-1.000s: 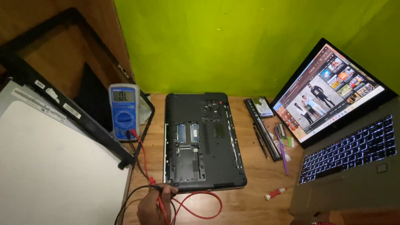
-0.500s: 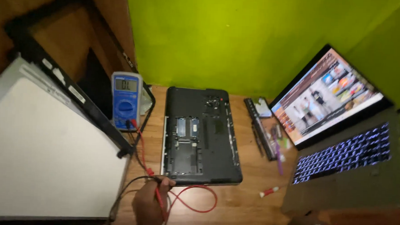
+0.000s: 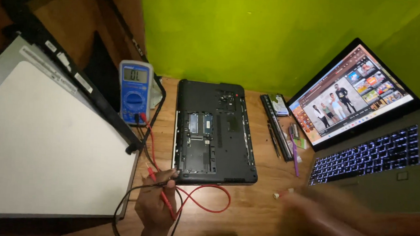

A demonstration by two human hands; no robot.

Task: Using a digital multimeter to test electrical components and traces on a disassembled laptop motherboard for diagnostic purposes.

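Observation:
My left hand (image 3: 155,205) is at the bottom centre, closed around the red and black test probes (image 3: 163,191) of a blue multimeter (image 3: 135,90). The probe tips sit by the near left corner of a black laptop base (image 3: 227,146), which lies underside up with its memory bay uncovered. A red lead (image 3: 207,201) loops on the wooden table (image 3: 258,212) in front of the base. My right hand (image 3: 330,217) is a blur at the lower right, close to a small red and white pen-like item (image 3: 278,195); its fingers cannot be made out.
A detached display panel (image 3: 46,140) with its black bezel leans at the left. An open laptop (image 3: 367,137) with a lit screen and keyboard stands at the right. A long black battery bar (image 3: 275,127), small tools and a purple pen (image 3: 295,153) lie between the two machines.
My right hand has swept into view from the lower right, moving left in a blur. The left hand keeps hold of the probes at the base's near corner.

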